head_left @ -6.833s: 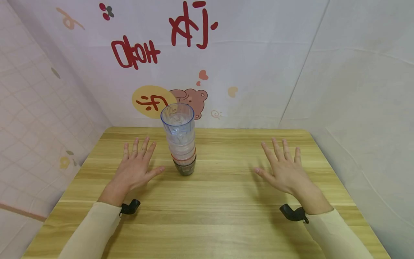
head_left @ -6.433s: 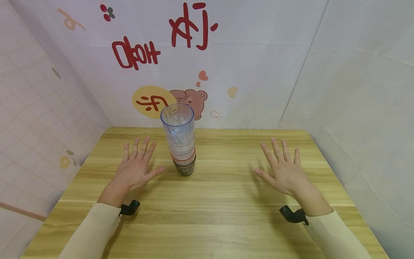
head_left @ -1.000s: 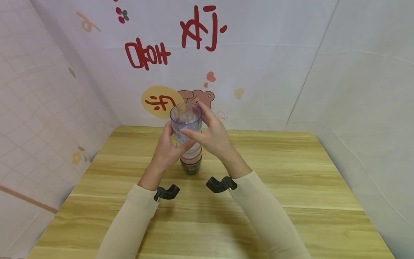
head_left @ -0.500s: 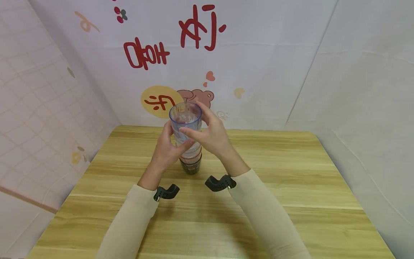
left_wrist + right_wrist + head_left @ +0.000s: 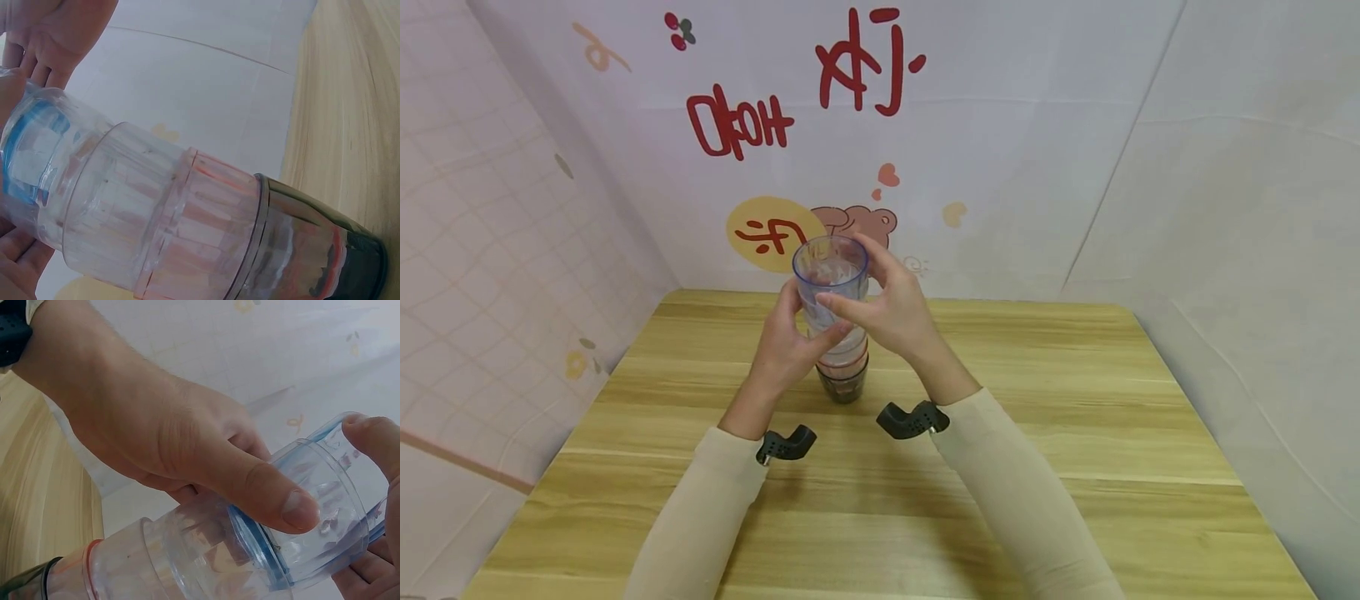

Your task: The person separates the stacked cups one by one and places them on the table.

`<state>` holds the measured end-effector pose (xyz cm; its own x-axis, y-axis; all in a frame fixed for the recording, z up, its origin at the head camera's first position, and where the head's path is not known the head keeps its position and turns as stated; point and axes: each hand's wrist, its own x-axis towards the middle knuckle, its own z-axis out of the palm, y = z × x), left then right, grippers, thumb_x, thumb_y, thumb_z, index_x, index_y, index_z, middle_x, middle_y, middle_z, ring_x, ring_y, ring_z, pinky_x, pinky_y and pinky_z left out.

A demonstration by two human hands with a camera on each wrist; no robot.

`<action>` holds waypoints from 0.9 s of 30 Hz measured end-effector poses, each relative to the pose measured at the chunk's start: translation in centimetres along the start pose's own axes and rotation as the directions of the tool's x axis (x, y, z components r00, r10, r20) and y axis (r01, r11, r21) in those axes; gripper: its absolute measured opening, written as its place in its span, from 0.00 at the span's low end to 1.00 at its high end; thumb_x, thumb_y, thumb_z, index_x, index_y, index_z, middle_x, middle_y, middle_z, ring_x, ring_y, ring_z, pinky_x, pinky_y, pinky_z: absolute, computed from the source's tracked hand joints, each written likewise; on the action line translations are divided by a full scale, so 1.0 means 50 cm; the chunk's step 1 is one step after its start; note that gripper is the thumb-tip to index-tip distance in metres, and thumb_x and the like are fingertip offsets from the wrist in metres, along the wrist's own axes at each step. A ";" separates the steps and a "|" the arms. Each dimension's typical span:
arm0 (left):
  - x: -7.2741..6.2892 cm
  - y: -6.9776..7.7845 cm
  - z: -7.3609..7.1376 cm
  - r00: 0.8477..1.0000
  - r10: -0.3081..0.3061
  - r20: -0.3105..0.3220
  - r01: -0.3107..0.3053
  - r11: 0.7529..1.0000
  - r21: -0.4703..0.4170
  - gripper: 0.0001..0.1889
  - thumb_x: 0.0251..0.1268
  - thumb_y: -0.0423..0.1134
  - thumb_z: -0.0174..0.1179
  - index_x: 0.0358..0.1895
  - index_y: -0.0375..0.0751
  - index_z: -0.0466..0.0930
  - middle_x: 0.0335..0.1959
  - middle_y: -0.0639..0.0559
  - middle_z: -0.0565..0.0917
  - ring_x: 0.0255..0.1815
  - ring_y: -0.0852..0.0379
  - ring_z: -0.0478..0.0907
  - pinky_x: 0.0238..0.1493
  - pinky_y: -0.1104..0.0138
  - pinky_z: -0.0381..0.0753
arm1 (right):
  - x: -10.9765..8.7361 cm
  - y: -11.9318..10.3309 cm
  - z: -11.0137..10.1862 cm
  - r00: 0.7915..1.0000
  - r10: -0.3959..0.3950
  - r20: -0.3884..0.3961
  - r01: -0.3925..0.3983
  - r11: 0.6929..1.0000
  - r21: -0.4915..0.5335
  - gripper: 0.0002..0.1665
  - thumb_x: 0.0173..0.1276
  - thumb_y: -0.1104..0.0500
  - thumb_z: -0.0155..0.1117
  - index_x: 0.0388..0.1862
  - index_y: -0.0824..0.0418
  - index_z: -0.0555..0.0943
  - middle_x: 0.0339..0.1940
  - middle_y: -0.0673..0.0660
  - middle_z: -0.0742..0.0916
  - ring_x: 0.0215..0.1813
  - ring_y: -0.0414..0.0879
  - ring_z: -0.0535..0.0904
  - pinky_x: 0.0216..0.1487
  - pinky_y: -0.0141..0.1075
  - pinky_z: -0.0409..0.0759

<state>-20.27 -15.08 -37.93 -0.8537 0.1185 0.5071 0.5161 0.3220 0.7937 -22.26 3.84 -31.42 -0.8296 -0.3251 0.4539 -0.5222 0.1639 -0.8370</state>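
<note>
A pale left wall [image 5: 512, 250] printed with a faint grid stands at the far left, beyond the edge of a wood-grain worktop [image 5: 1075, 400]. Over the left part of the worktop reaches the person's left sleeve [image 5: 696, 517], cream-coloured, with a black left wrist mount [image 5: 787, 444] at its cuff. Behind, the white back wall [image 5: 1000, 167] carries red writing [image 5: 740, 125] and, lower down, a yellow disc [image 5: 767, 233].

The left hand [image 5: 786, 342] has its grip round the upper part of a stack of plastic tumblers [image 5: 844, 350], its thumb crossing the front. The stack stands upright on the worktop, left of the middle and near the back edge. At its foot is a smoky grey tumbler [image 5: 842, 385]; a pinkish red-rimmed tumbler [image 5: 200, 228] sits nested in that, clear plastic comes above, and a blue-rimmed tumbler [image 5: 829, 268] is at the top, its mouth facing up. A pink bear print [image 5: 872, 223] shows on the wall just behind.

Higher than the left, the right hand [image 5: 891, 308] grips the blue-rimmed tumbler, thumb in front and fingers round the far side. Farther right come the black right wrist mount [image 5: 913, 421], the cream right sleeve [image 5: 1030, 500] and a plain whitish right wall [image 5: 1240, 208].
</note>
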 end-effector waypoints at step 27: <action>0.004 -0.004 -0.001 1.000 -0.012 0.006 0.012 1.000 -0.021 0.48 0.67 0.51 0.77 0.84 0.48 0.60 0.76 0.47 0.77 0.77 0.45 0.74 0.81 0.41 0.69 | 0.024 -0.058 -0.040 0.982 -0.183 -0.038 0.186 0.974 0.133 0.50 0.65 0.70 0.78 0.82 0.72 0.64 0.72 0.66 0.83 0.73 0.55 0.81 0.77 0.45 0.79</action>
<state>-20.57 -15.17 -37.98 -0.8601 0.1199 0.4958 0.5072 0.3034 0.8066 -22.13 4.83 -27.87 -0.7272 -0.3135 0.6106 -0.6367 -0.0244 -0.7708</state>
